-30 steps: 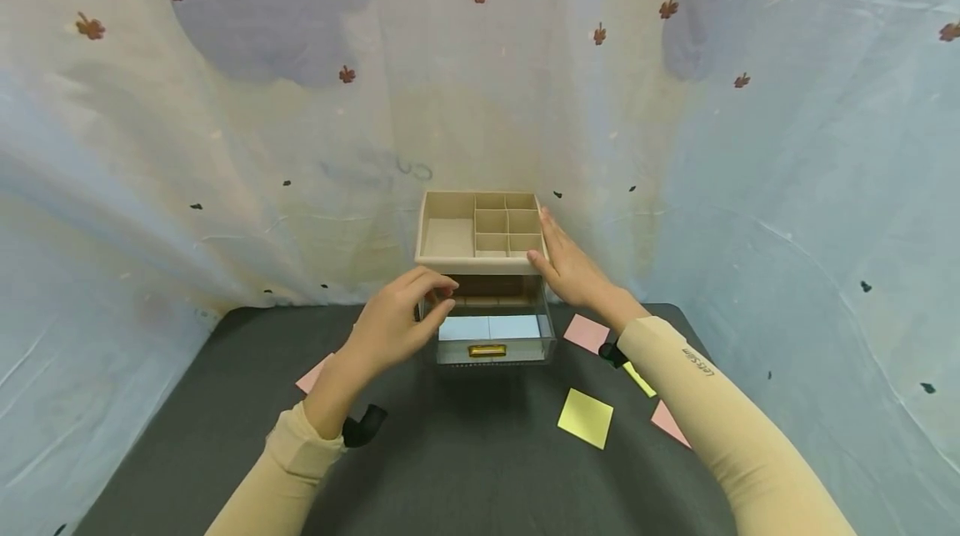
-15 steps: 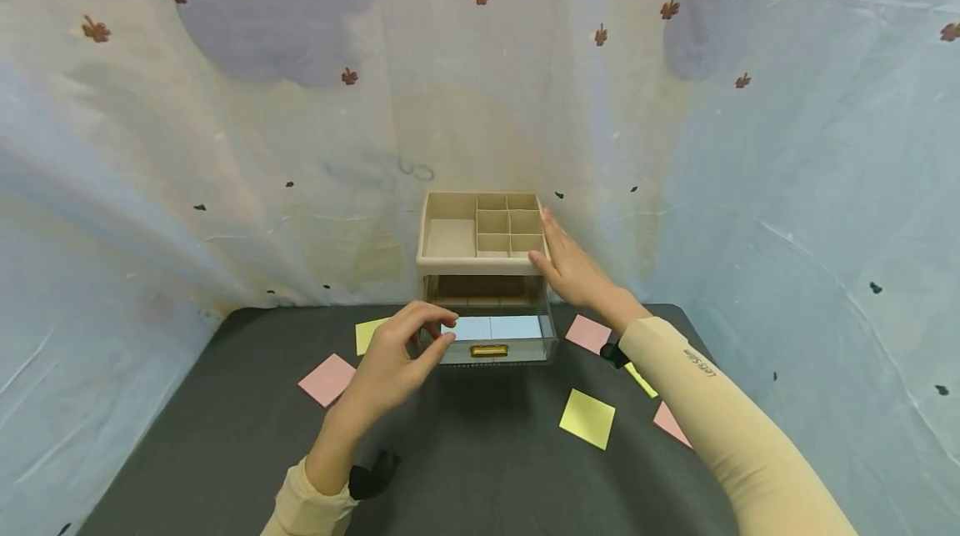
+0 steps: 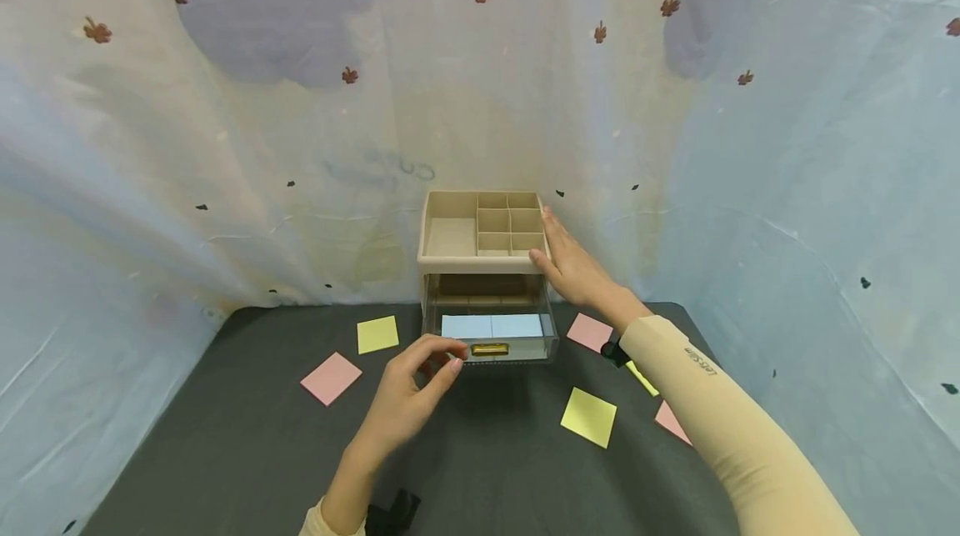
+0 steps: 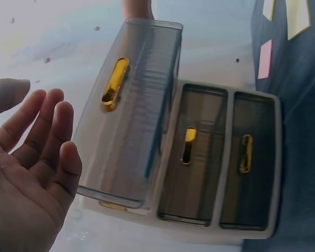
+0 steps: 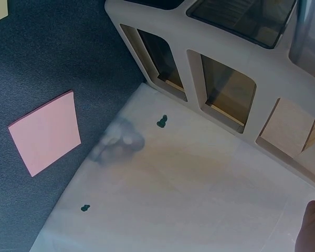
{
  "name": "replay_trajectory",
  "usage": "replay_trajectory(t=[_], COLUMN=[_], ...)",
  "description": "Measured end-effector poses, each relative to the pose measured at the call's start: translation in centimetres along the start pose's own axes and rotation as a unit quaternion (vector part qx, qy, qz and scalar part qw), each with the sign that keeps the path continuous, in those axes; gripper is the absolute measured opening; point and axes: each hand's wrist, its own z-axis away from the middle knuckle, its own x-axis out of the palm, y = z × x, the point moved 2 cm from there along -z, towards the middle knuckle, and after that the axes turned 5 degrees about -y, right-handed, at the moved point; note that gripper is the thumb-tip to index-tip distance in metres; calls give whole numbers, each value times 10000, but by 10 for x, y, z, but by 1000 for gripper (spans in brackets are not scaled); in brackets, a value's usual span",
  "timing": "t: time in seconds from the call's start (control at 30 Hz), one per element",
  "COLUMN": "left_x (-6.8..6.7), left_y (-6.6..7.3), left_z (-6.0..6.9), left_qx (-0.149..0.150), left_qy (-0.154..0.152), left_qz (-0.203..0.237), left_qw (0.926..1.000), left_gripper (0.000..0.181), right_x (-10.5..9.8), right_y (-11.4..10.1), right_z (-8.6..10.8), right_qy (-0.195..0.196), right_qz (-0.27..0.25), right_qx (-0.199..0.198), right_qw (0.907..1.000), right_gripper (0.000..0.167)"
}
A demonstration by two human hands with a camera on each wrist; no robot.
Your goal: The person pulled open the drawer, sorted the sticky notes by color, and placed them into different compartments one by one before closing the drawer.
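A beige desk organizer (image 3: pixel 483 264) stands at the back of the table, with a divided tray on top. Its clear upper drawer (image 4: pixel 131 121) is pulled out and holds two light blue sticky note pads (image 3: pixel 467 326) side by side. My left hand (image 3: pixel 412 386) is by the drawer's left front corner, fingers loosely bent and nothing in them; the left wrist view shows it apart from the drawer's gold handle (image 4: pixel 115 84). Against the organizer's right side rests my right hand (image 3: pixel 576 269), fingers straight, thumb at the tray's front corner.
Pink (image 3: pixel 332 378) and yellow (image 3: pixel 377 334) sticky note pads lie left of the organizer. To its right are more pads, one yellow (image 3: pixel 588 417) and one pink (image 3: pixel 589 332) among them. Two lower drawers (image 4: pixel 191 155) are closed. A patterned curtain (image 3: pixel 480 102) hangs behind the table.
My left hand has moved from over the drawer's left side down and toward me, to the drawer's front corner, uncovering the pads on the left. The right hand has stayed put.
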Motion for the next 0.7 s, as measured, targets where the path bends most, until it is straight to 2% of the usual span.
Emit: replay_trajectory(t=[0.17,0.33,0.5,0.7], left_x=[7,17,24,30], left_y=[-7,-17,-24,-27], left_z=[9,15,16,14], left_qx=[-325,-824,-1303,-1831], left_qy=[-23,-215,-389,-329], left_qz=[153,195,407,668], left_qw=[9994,9962,9899,9803], left_gripper=[19,19,19,18], right_x=[-1,-1,-1,1], right_y=[0,-1,0,1], right_z=[-1,-2,-2,-2], right_qy=[-12,-67,-57,-63], right_qz=[61,69,56,90], right_qx=[-35,-42,-18,-20], right_qw=[10000,9999,10000,9999], right_gripper=[80,79,79,78])
